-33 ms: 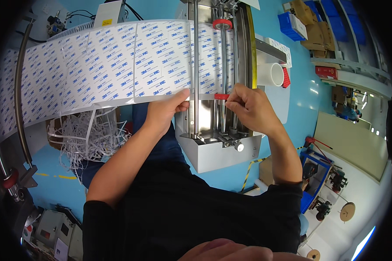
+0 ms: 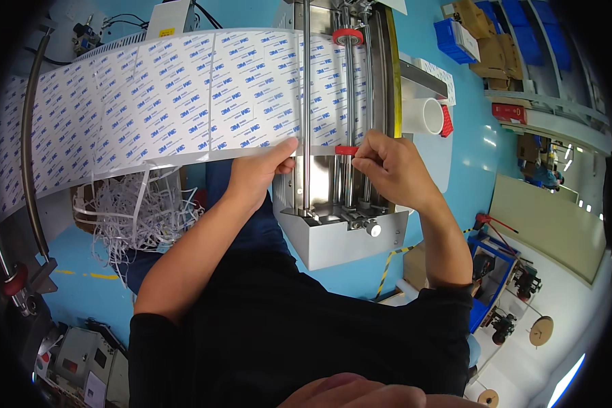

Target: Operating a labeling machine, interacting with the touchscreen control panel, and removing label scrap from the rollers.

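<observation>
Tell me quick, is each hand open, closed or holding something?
Left hand: closed, pinching the blue-printed white sheet by its near edge.
Right hand: closed at the near red ring; whether holding it can't be told.

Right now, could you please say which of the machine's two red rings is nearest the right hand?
The lower red ring, close by the right hand; the upper red ring sits farther up the machine.

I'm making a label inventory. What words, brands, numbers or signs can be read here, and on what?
White printed sheet: repeated blue lettering, legible but not copied here; its finer print is too small.
Yellow label on the white housing: too small to read.
Red box: markings too blurred to read.
</observation>
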### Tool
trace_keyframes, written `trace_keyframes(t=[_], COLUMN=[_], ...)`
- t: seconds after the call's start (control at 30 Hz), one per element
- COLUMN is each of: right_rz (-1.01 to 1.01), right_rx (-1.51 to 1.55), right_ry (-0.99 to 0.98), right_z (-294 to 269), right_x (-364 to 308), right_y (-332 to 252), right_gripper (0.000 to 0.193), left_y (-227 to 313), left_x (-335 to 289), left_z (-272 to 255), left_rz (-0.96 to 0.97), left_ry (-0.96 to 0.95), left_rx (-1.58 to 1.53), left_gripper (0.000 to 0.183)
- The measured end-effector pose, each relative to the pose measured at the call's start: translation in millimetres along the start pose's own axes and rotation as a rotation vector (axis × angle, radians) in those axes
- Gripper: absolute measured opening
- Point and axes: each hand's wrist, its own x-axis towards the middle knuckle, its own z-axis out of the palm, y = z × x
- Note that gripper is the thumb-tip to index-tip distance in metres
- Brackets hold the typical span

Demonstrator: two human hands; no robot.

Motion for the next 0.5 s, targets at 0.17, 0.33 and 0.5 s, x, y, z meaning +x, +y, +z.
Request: trace_keyframes(t=[0.17,0.33,0.5], right_rz=[0.015,0.041,0.082], right_rx=[-0.024,-0.012,0.062], right_ry=[-0.032,-0.015,0.03], right_z=[8.3,12.7,11.4], right_x=[6.4,5.1,0.6], right_y=[-1.7,0.2,3.7], right_gripper=[0.011,0.012,0.012], left_y=[-6.8,-17.3,-16.8], left_x=[2.3,7.5,5.8], left_z=[3.5,-8.5,-16.3], left_rz=[0.068,0.127,0.188], left_ry=[0.055,0.143,0.166], left_rx=[0.113,0.245,0.156], left_gripper=[0.022,0.023,0.026])
